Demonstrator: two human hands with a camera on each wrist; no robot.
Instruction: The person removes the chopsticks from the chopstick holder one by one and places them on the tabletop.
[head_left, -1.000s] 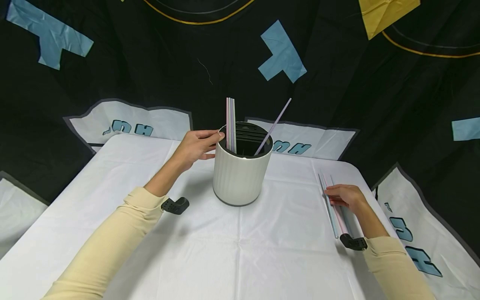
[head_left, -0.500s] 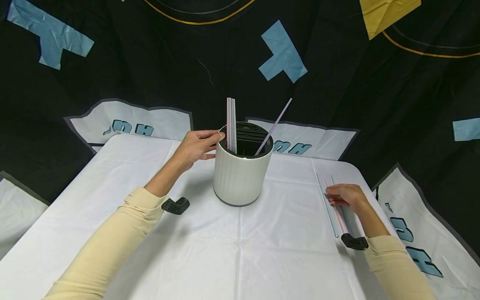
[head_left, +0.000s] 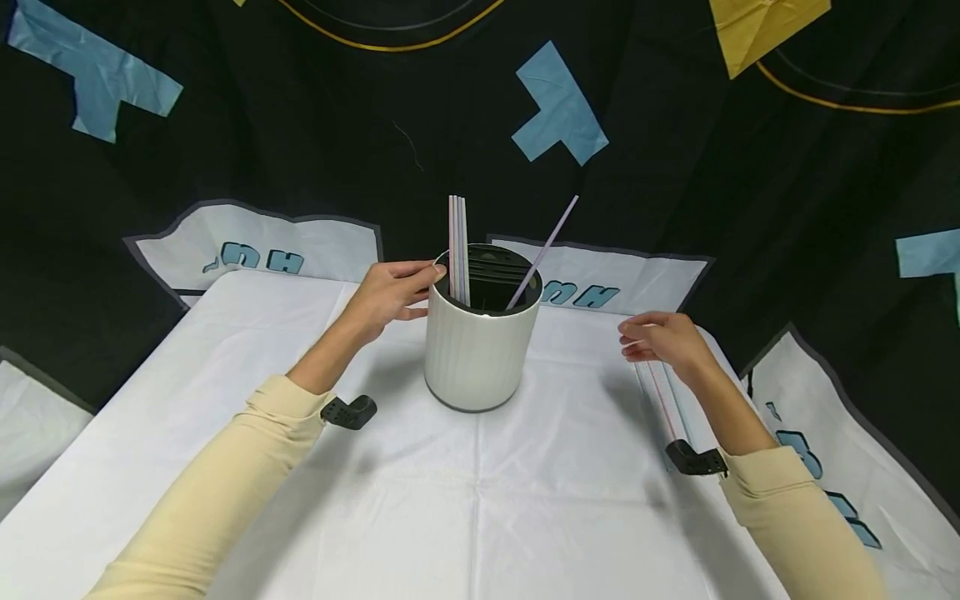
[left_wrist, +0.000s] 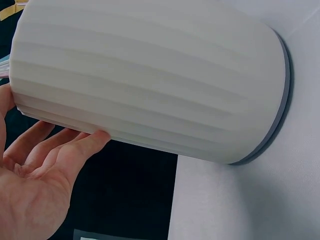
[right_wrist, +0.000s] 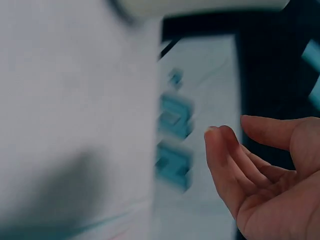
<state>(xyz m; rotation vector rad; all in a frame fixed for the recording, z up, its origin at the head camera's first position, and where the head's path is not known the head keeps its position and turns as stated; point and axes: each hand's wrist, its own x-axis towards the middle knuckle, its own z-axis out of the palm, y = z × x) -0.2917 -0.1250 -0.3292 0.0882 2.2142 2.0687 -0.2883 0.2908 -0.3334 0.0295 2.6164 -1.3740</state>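
Observation:
A white ribbed utensil holder [head_left: 480, 358] with a black slotted insert [head_left: 491, 271] stands upright on the table. My left hand [head_left: 393, 296] holds its left rim, thumb on the top edge and fingers against the outer wall, as the left wrist view also shows. A bunch of pastel straws [head_left: 458, 250] rises from the holder's left side, and one lilac straw [head_left: 543, 250] leans right. Above the table on the right, my right hand [head_left: 663, 337] has loosely bent fingers; the right wrist view shows nothing between them. Below it lie pink and blue straws [head_left: 662, 392], partly hidden by hand and wrist.
A white cloth [head_left: 420, 517] covers the table. Behind it hangs a black backdrop [head_left: 300, 125] with blue and yellow shapes. Black wrist cameras [head_left: 349, 412] sit on both cuffs.
My right hand has left the straws on the table, moving up and toward the far edge with nothing in it. The left hand keeps its place on the holder.

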